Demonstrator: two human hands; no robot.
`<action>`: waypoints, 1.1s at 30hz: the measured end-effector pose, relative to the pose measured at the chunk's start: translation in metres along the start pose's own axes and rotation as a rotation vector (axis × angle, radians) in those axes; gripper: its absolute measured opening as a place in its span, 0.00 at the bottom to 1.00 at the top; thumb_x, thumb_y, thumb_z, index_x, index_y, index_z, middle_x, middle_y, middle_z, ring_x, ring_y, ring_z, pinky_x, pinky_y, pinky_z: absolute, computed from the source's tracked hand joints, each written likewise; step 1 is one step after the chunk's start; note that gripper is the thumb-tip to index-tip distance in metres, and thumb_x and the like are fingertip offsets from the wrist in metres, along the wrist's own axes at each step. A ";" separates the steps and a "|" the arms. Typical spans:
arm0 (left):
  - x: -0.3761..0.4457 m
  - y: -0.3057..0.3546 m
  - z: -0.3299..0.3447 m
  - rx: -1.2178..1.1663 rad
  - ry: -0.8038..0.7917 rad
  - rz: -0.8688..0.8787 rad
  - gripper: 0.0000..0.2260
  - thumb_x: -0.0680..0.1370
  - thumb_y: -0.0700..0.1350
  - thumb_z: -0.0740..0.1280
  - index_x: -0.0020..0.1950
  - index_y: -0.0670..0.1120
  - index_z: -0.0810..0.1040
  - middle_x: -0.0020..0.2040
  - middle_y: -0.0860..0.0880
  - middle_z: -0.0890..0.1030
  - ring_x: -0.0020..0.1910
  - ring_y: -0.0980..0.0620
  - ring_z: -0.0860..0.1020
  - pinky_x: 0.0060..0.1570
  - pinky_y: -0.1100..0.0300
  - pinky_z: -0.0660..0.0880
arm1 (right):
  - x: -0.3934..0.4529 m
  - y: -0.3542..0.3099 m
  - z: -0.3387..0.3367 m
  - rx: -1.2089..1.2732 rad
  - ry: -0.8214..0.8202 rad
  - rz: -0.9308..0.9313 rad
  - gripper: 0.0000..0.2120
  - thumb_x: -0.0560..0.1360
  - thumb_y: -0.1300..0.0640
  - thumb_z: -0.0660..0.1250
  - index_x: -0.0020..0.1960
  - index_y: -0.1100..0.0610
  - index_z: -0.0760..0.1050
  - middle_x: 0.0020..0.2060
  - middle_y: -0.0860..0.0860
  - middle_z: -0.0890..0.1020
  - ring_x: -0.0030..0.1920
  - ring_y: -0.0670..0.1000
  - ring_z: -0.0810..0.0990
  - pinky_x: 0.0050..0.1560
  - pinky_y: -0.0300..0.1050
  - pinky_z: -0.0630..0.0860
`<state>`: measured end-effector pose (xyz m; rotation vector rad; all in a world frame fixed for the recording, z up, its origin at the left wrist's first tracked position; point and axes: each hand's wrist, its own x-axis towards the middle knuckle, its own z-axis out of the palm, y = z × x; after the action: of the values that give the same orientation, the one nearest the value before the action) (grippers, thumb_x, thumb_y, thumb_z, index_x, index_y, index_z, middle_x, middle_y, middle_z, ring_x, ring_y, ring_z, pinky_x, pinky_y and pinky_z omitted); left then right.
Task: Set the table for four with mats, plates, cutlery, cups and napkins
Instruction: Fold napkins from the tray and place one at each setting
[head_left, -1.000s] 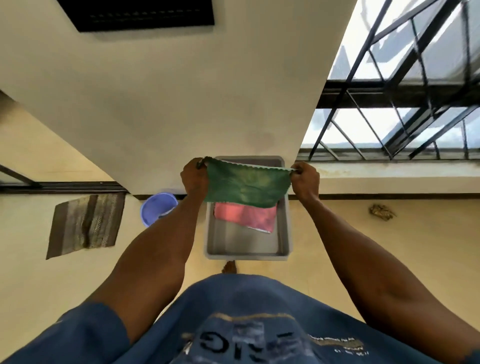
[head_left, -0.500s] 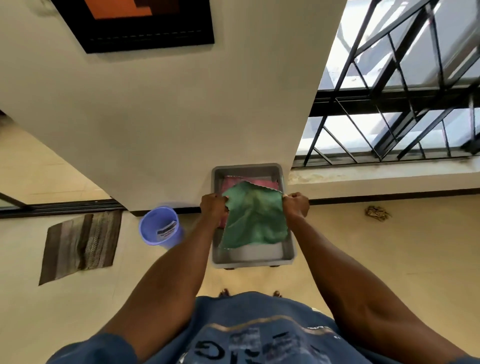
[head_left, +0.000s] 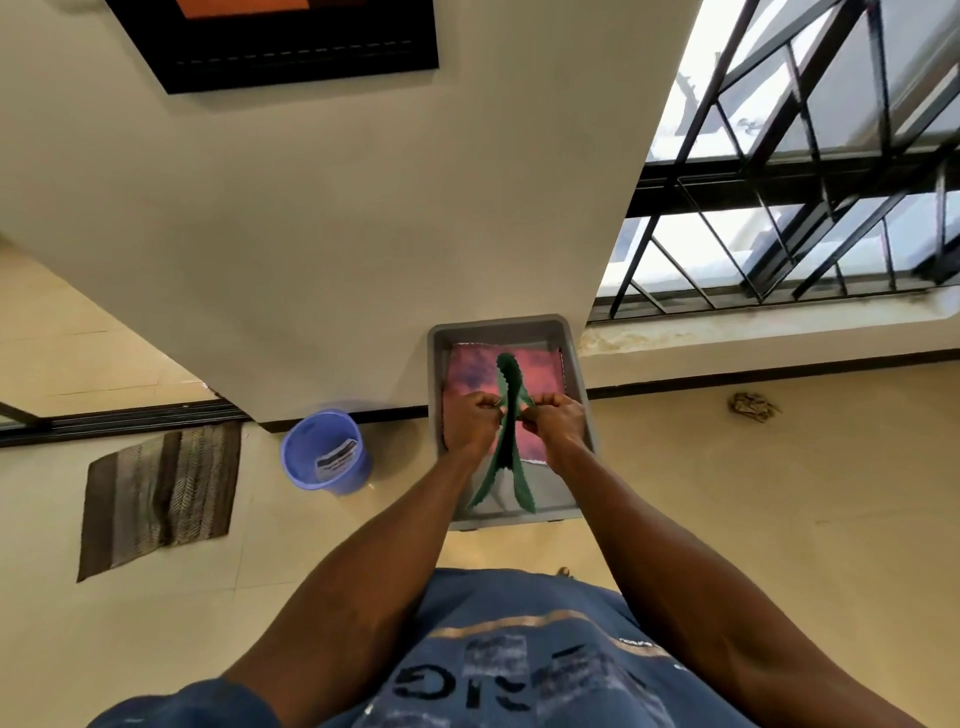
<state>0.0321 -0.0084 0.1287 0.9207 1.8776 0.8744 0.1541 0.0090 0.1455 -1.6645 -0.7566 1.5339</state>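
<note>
A green napkin (head_left: 508, 410) with a zigzag edge hangs folded between my hands, seen almost edge-on. My left hand (head_left: 470, 423) pinches it from the left and my right hand (head_left: 556, 421) pinches it from the right, knuckles close together. Both hands hover over a grey plastic tub (head_left: 581, 384) on the floor against the wall. A pink cloth (head_left: 478, 369) lies flat inside the tub beneath the napkin. No table, plates, cups or cutlery are in view.
A blue bucket (head_left: 322, 452) stands left of the tub by the wall's corner. A striped brown floor mat (head_left: 156, 493) lies further left. A barred window (head_left: 805, 182) fills the upper right. A crumpled scrap (head_left: 750, 405) lies on the floor at right.
My hands have come together, folding the green napkin from a spread sheet into a narrow doubled strip. They have also dropped lower over the tub, uncovering the pink cloth.
</note>
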 end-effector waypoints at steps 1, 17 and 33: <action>-0.001 0.001 0.001 -0.001 0.010 0.025 0.06 0.77 0.38 0.69 0.40 0.43 0.82 0.36 0.47 0.82 0.36 0.50 0.79 0.41 0.55 0.78 | -0.001 0.001 0.001 0.009 0.000 -0.012 0.07 0.74 0.70 0.67 0.41 0.60 0.77 0.43 0.60 0.82 0.46 0.56 0.83 0.49 0.48 0.82; -0.013 0.003 0.017 -0.001 0.027 0.124 0.06 0.79 0.37 0.66 0.50 0.40 0.84 0.44 0.42 0.84 0.44 0.43 0.83 0.49 0.46 0.80 | -0.005 0.009 -0.002 -0.106 -0.049 -0.085 0.08 0.76 0.64 0.65 0.44 0.59 0.82 0.41 0.55 0.85 0.47 0.54 0.84 0.52 0.50 0.82; -0.018 0.014 0.002 -0.077 -0.001 0.223 0.12 0.76 0.42 0.72 0.58 0.40 0.82 0.49 0.52 0.83 0.42 0.64 0.79 0.42 0.76 0.74 | -0.009 -0.006 -0.007 0.011 -0.192 0.113 0.08 0.76 0.56 0.69 0.51 0.58 0.83 0.40 0.54 0.77 0.29 0.44 0.65 0.35 0.40 0.70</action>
<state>0.0440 -0.0168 0.1464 1.0965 1.7503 1.0711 0.1600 0.0043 0.1553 -1.5907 -0.7627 1.7933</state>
